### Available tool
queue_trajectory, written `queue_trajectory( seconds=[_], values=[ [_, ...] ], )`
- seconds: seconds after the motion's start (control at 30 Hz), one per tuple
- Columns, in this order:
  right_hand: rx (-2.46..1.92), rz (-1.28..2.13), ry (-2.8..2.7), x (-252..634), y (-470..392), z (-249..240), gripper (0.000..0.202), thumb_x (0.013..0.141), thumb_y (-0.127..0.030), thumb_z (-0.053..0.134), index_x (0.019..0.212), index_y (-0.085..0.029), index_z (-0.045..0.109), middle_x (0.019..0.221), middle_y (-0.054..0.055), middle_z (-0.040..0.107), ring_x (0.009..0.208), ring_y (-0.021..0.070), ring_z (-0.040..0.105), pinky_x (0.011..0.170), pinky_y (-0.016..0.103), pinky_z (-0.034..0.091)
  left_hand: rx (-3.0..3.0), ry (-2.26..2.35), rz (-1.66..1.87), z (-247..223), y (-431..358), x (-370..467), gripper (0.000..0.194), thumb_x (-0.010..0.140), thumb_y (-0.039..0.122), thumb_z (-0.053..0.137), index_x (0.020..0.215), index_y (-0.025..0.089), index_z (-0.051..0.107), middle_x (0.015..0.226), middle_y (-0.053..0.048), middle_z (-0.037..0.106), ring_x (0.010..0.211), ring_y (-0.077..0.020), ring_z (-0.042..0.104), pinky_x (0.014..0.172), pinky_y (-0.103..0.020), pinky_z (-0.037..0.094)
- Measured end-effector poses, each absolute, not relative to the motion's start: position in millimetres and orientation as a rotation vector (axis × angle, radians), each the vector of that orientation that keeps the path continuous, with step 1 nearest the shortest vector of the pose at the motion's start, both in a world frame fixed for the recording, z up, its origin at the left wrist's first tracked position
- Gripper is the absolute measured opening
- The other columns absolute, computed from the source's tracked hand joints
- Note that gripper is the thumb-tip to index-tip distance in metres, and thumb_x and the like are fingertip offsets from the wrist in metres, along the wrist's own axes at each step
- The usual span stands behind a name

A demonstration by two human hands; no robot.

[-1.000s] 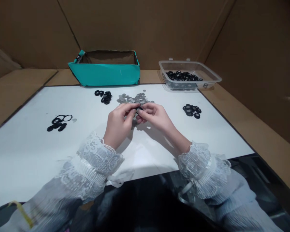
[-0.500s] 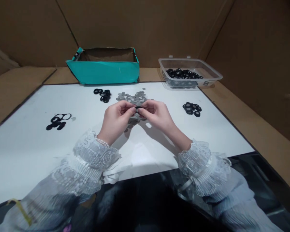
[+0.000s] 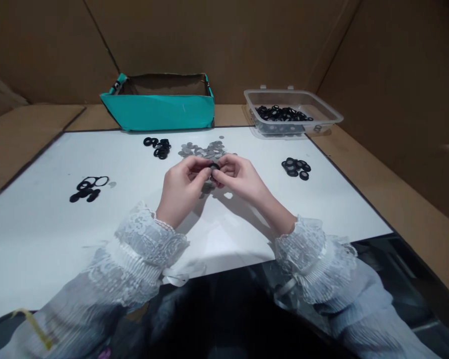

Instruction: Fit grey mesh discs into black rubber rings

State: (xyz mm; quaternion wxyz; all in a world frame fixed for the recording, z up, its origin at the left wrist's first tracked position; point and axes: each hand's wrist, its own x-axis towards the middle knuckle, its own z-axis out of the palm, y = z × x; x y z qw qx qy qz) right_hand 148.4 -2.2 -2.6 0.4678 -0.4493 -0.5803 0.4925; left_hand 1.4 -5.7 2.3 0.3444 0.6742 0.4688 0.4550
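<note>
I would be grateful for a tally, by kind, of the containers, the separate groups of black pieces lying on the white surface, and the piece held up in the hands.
Containers: 2 (teal box, clear plastic container)
Groups of black pieces: 3 (left group, upper-left group, right group)
Held black round piece: 1
Total: 6

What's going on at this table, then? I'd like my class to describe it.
A person is working bare-handed over a white surface. The left hand and right hand together hold a small black round piece at their fingertips, by a scatter of grey discs. Two small groups of black pieces lie to the left, and a cluster of black rings with grey centres lies to the right. Behind stand a teal box and a clear tub holding many black rings.
</note>
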Motion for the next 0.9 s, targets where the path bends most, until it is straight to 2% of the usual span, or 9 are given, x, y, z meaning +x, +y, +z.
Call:
queue_trajectory(
  seconds=[0.13, 0.3, 0.53, 0.7, 0.8, 0.9],
  values=[
    [-1.126, 1.094, -1.529, 148.3, -2.3, -7.9, 0.013, 0.080, -0.017, 0.059, 0.072, -0.020, 0.050, 0.064, -0.003, 0.056, 0.058, 0.0112, 0.057, 0.055, 0.024, 0.047, 1.628, 1.233, 1.119, 4.8, -3.8, 0.4, 0.012, 0.078, 0.025, 0.065, 0.083, 0.015, 0.067, 0.083, -0.007, 0.072, 0.078, -0.0192, 0.068, 0.072, -0.030, 0.056],
    [-1.125, 0.949, -1.513, 149.3, -3.3, -9.9, 0.013, 0.079, -0.019, 0.060, 0.070, -0.019, 0.051, 0.066, -0.002, 0.056, 0.062, 0.0116, 0.056, 0.059, 0.025, 0.047, 1.531, 1.261, 1.082, 10.7, -4.9, 1.6, 0.008, 0.077, 0.023, 0.063, 0.079, 0.015, 0.063, 0.075, -0.006, 0.071, 0.072, -0.0192, 0.068, 0.068, -0.030, 0.056],
    [-1.107, 1.052, -1.489, 148.5, -2.1, -6.7, 0.013, 0.078, -0.020, 0.062, 0.072, -0.019, 0.051, 0.065, -0.002, 0.056, 0.059, 0.0107, 0.057, 0.057, 0.024, 0.049, 1.813, 1.308, 1.177, 6.7, -4.9, 0.1, 0.011, 0.081, 0.022, 0.059, 0.085, 0.016, 0.067, 0.084, -0.005, 0.073, 0.077, -0.0178, 0.068, 0.075, -0.029, 0.055],
    [-1.073, 1.194, -1.397, 147.6, -1.6, -7.8, 0.014, 0.079, -0.023, 0.063, 0.080, -0.019, 0.049, 0.060, -0.004, 0.058, 0.057, 0.0120, 0.062, 0.057, 0.025, 0.053, 1.722, 1.181, 1.187, 4.7, -7.6, 2.3, 0.020, 0.082, 0.025, 0.060, 0.096, 0.014, 0.068, 0.095, -0.007, 0.073, 0.081, -0.0185, 0.069, 0.074, -0.029, 0.057],
    [-1.069, 1.158, -1.426, 147.9, -1.5, -8.7, 0.013, 0.080, -0.023, 0.062, 0.077, -0.019, 0.050, 0.063, -0.003, 0.059, 0.058, 0.0116, 0.062, 0.058, 0.025, 0.052, 1.702, 1.184, 1.173, 5.1, -7.7, 3.1, 0.017, 0.080, 0.024, 0.062, 0.092, 0.013, 0.067, 0.088, -0.007, 0.073, 0.077, -0.0184, 0.069, 0.071, -0.029, 0.057],
    [-1.108, 1.041, -1.481, 148.3, -1.8, -8.5, 0.012, 0.079, -0.020, 0.062, 0.073, -0.018, 0.051, 0.067, -0.001, 0.059, 0.060, 0.0114, 0.059, 0.058, 0.025, 0.050, 1.781, 1.250, 1.196, 5.5, -6.4, 2.1, 0.010, 0.078, 0.021, 0.062, 0.086, 0.015, 0.066, 0.087, -0.006, 0.073, 0.080, -0.0181, 0.068, 0.075, -0.029, 0.056]
  ],
)
